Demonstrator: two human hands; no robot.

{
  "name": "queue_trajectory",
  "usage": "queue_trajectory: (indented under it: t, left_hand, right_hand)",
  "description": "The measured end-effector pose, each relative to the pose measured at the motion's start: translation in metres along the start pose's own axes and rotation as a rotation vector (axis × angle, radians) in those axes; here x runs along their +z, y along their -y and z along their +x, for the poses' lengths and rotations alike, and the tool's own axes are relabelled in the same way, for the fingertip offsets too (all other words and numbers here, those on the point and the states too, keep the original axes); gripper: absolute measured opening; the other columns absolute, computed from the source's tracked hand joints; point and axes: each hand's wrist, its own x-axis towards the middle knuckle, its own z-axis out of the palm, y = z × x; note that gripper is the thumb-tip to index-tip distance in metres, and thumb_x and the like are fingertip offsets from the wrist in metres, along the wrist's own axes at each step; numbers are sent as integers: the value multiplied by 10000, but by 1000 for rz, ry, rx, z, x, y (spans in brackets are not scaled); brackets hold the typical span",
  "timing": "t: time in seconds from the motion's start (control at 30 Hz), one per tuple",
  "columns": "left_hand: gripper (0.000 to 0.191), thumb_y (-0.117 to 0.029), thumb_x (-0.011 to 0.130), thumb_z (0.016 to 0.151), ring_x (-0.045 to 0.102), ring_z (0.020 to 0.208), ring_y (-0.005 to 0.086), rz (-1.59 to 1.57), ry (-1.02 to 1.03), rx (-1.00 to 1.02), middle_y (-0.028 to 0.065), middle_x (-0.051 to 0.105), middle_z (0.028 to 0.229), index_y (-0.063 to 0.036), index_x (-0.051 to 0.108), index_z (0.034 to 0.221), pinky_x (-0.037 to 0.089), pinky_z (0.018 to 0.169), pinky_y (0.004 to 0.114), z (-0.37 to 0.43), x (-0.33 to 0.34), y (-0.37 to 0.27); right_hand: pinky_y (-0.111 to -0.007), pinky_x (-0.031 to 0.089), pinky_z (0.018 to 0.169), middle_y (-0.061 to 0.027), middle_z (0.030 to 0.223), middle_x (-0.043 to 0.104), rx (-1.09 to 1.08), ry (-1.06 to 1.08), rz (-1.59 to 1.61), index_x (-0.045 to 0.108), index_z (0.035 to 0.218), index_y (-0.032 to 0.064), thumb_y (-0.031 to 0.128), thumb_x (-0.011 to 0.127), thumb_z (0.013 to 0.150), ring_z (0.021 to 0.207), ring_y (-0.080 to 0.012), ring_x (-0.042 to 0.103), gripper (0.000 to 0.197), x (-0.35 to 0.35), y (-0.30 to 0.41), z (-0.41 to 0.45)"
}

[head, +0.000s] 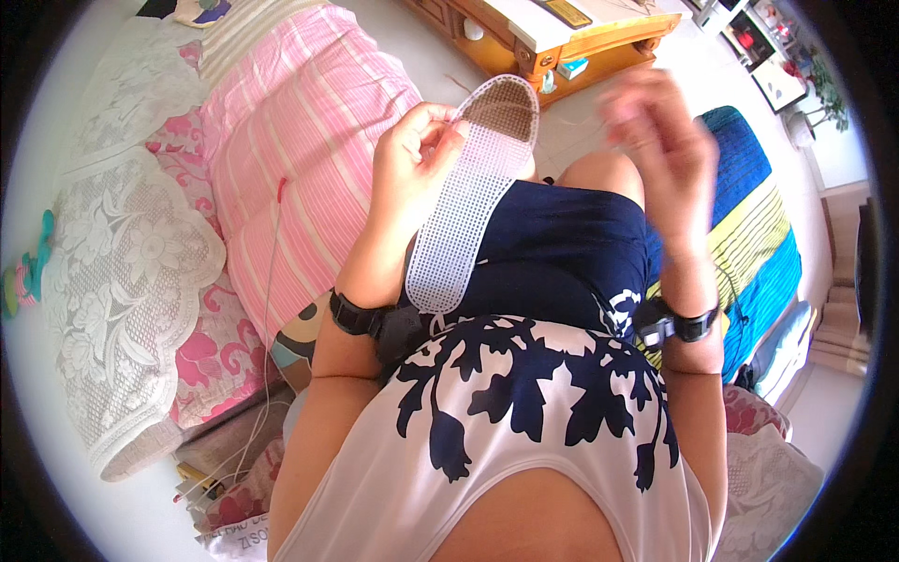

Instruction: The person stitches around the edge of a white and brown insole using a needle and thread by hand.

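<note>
My left hand [414,158] pinches the edge of a white plastic mesh canvas [456,225] cut in the shape of a shoe sole. Brown stitching [500,109] fills its rounded far end, while the long remainder shows bare open grid. The sole is held tilted above my lap, over dark blue cloth [562,232]. To the right, apart from the sole, my right hand [660,133] is raised and blurred by motion. Its fingers are bent together; whether a needle or thread is between them cannot be made out.
A pink striped cloth [302,140] and a white lace cover [140,246] drape the seat at left. A thin cable [270,281] with a red tip crosses there. Ahead stands a wooden table [534,42] with a pale top. Blue and yellow striped fabric [751,211] lies at right.
</note>
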Motion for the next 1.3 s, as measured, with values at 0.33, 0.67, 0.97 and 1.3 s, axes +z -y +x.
queue_trajectory:
  t: [0.33, 0.67, 0.97, 1.3]
  left_hand:
    - [154, -26, 573, 858, 504, 680, 17, -100, 38, 54, 16, 607, 780, 36, 547, 997, 405, 606, 165, -8, 9, -19]
    - [173, -13, 583, 846, 539, 733, 44, -102, 41, 110, 39, 619, 816, 47, 547, 1003, 432, 650, 181, -11, 11, -22]
    - [166, 25, 557, 849, 555, 835, 63, 113, 18, 200, 46, 621, 883, 30, 550, 1015, 426, 756, 193, -14, 11, -20]
    - [244, 62, 580, 808, 564, 821, 69, 265, 24, 232, 58, 623, 902, 25, 549, 1047, 442, 738, 197, -7, 11, -27]
  right_hand:
    - [-293, 461, 596, -81, 790, 522, -197, 213, -269, 647, 928, 25, -23, 636, 755, 674, -217, 568, 180, 35, -5, -11]
    - [-293, 455, 584, -88, 785, 520, -164, 199, -257, 648, 915, 29, -11, 637, 759, 661, -219, 562, 162, 38, -5, -11]
    - [-302, 459, 596, -96, 794, 525, -128, 209, -232, 641, 908, 22, -13, 632, 758, 672, -232, 567, 154, 41, -4, -12]
    - [-335, 474, 599, -123, 795, 541, -137, 186, -270, 619, 871, 12, -13, 629, 744, 671, -298, 582, 130, 43, 0, -1]
